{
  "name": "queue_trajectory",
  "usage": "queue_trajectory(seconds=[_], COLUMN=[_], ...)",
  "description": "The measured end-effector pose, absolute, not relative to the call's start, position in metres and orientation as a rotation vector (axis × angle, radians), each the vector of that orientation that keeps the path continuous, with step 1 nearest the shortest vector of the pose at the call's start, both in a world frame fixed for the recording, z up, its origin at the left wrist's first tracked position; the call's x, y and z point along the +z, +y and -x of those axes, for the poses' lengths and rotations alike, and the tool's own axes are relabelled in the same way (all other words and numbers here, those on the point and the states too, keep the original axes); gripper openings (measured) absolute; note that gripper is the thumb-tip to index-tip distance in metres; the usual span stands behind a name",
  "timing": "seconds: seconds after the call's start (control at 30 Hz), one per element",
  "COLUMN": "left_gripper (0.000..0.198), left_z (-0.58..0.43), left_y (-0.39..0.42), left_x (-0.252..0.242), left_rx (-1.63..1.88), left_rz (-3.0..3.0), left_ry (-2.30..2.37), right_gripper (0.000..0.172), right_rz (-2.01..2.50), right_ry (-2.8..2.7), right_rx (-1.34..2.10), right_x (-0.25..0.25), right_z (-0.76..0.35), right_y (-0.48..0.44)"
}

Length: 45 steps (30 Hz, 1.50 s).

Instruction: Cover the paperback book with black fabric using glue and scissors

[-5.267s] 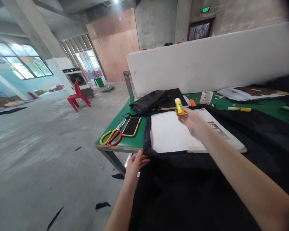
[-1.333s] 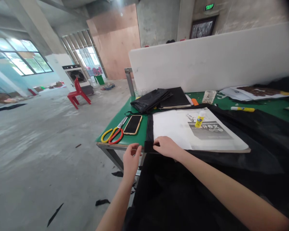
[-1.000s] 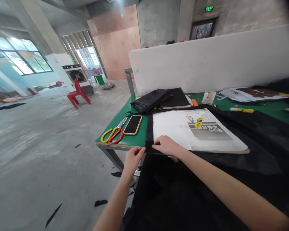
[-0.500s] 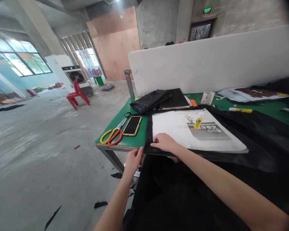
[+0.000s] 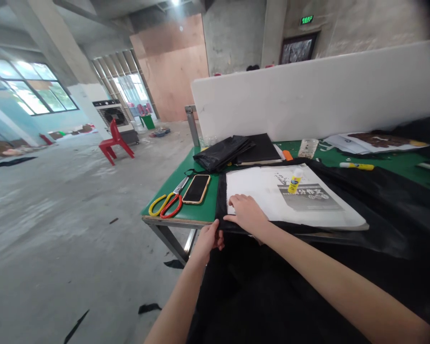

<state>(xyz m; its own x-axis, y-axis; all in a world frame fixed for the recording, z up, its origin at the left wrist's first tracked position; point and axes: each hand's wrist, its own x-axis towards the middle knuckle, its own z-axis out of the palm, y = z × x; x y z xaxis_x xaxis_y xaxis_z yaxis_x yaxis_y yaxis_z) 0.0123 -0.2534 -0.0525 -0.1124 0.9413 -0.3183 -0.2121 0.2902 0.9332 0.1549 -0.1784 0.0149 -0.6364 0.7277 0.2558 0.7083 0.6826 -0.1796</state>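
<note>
Hidden: the fingertips of the left hand [image 5: 209, 239] curl under the edge of the black cloth [image 5: 308, 277]; only the thumb and knuckles show.
Cut off: the cloth runs out of view at the right and bottom.
Hard to make out: the print on the grey panel of the white book [image 5: 268, 193] and the label of the upright glue stick [image 5: 294, 180] standing on it.
Left hand: fingers narrow, pinching the cloth's corner at the near edge of the table [image 5: 179, 188].
Right hand [image 5: 247, 215]: flat, fingers loosely spread on the book's near left corner, gripping nothing.
Black cloth: under the book, showing as a strip along its left side, draped off the table toward the person.
Around: scissors [image 5: 166, 204] touching a phone [image 5: 196, 188] left of the cloth; a folded black bag [image 5: 224, 152] and a white board [image 5: 318, 95] behind.
In the way: the right forearm crosses over the cloth.
</note>
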Motion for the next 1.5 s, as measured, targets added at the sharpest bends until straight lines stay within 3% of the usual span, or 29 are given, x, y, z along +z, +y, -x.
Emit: queue_trajectory(seconds=[0.1, 0.23, 0.43, 0.77, 1.5], left_gripper=[0.048, 0.046, 0.043, 0.053, 0.049], left_z=[-0.014, -0.015, -0.016, -0.015, -0.013], left_y=[-0.253, -0.252, -0.252, -0.245, -0.246], left_x=[-0.052, -0.052, -0.045, -0.048, -0.053], left_rx=[1.213, 1.245, 1.226, 1.085, 1.180], left_rz=[-0.758, -0.725, -0.655, -0.538, -0.684], left_ry=[1.263, 1.230, 1.216, 1.250, 1.216], right_gripper=[0.014, 0.023, 0.024, 0.024, 0.021], right_rz=[0.748, 0.337, 0.447, 0.457, 0.593], right_ry=[-2.686, -2.608, -2.427, -2.406, -2.368], right_rx=[-0.113, -0.411, -0.510, -0.536, -0.530], right_x=[0.010, -0.014, -0.040, -0.040, -0.040], right_z=[-0.163, -0.168, -0.163, -0.160, -0.155], right_y=[-0.192, -0.205, -0.207, -0.206, -0.213])
